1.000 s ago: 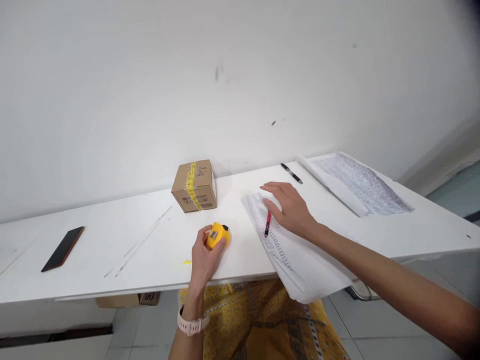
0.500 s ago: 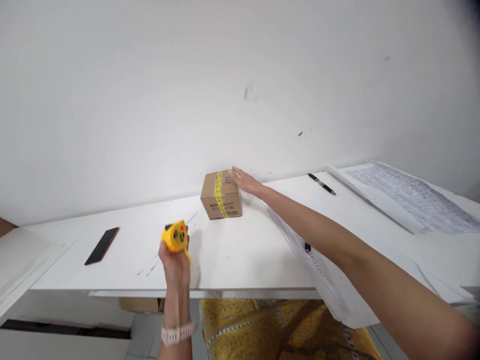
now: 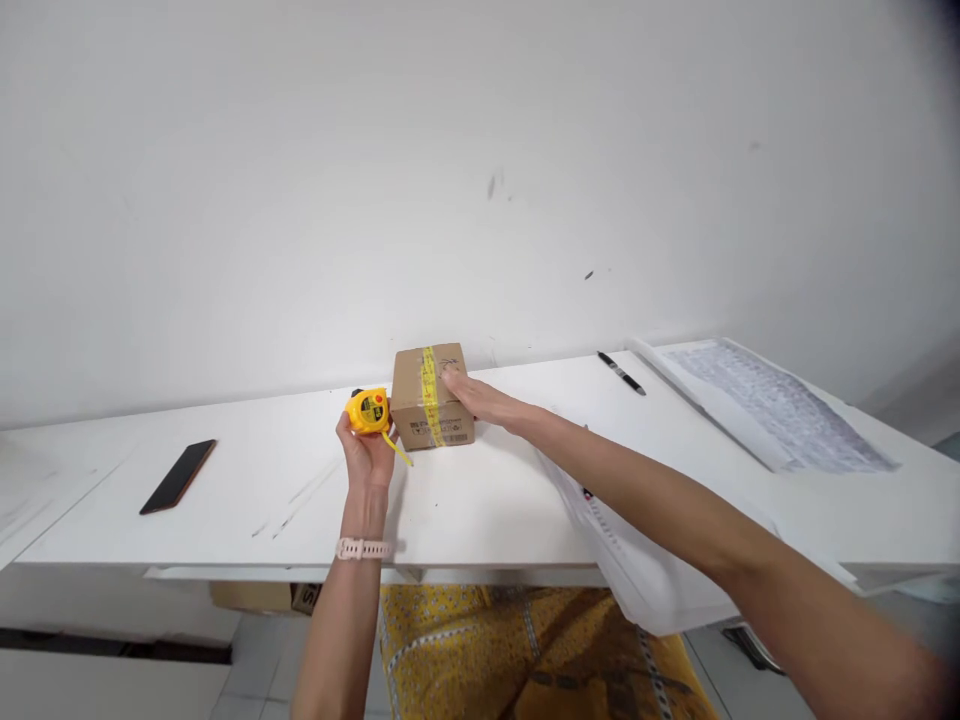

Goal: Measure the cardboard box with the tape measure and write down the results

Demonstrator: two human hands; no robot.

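Note:
A small cardboard box (image 3: 429, 412) with a yellow tape stripe stands on the white table (image 3: 240, 500) near the wall. My left hand (image 3: 367, 452) is closed around a yellow tape measure (image 3: 367, 410), held up just left of the box, with a short length of tape hanging out. My right hand (image 3: 476, 398) reaches across and lies flat with fingers stretched on the box's top right edge. A pale watch strap circles my left wrist.
A dark phone (image 3: 178, 476) lies at the table's left. A black pen (image 3: 621, 373) and printed sheets (image 3: 757, 400) lie at the right; more papers (image 3: 645, 570) overhang the front edge under my right arm. The wall runs close behind.
My left hand lifted the tape measure off the table and carried it up beside the box. My right hand left the papers and pen and reached onto the box.

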